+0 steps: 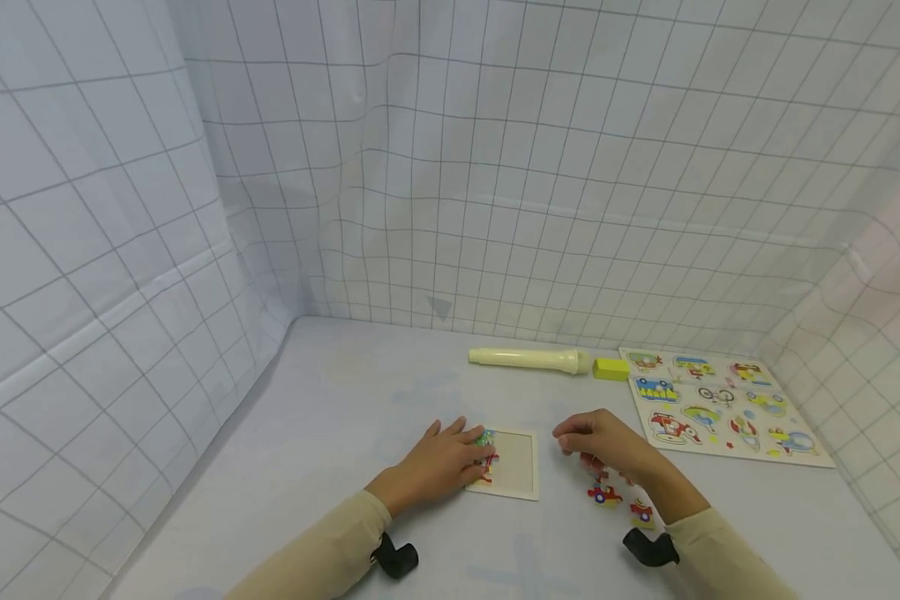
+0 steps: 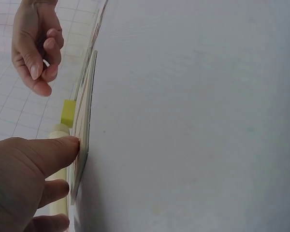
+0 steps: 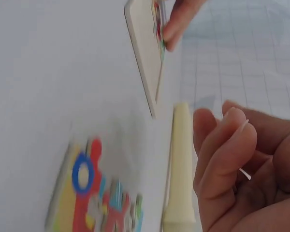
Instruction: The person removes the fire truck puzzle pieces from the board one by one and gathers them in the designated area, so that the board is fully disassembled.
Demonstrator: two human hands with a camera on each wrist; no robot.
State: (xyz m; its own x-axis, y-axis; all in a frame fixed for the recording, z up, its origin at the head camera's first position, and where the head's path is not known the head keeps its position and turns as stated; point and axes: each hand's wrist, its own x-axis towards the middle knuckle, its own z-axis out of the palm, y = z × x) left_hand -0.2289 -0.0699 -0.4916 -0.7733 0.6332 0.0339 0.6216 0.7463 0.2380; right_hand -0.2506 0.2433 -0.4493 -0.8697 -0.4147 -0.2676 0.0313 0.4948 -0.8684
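My left hand (image 1: 437, 463) lies spread over the left part of a small square wooden puzzle tray (image 1: 515, 463), fingers fairly straight. Colourful puzzle pieces (image 1: 487, 472) fill that left strip, partly covered by the fingers; the right side shows bare wood. In the left wrist view the thumb (image 2: 63, 151) touches the tray's edge. To the right of the tray hovers my right hand (image 1: 607, 443), fingers loosely bent, nothing visible between them. Loose red, blue and yellow puzzle pieces (image 1: 605, 496) lie below it on the table, one of them (image 1: 642, 512) nearer the wrist.
A pale yellow baton-like tube (image 1: 525, 359) lies at the back, with a yellow block (image 1: 611, 369) beside its right end. Back right is a large board (image 1: 708, 421) with vehicle pictures. White gridded curtains (image 1: 495, 167) surround the table.
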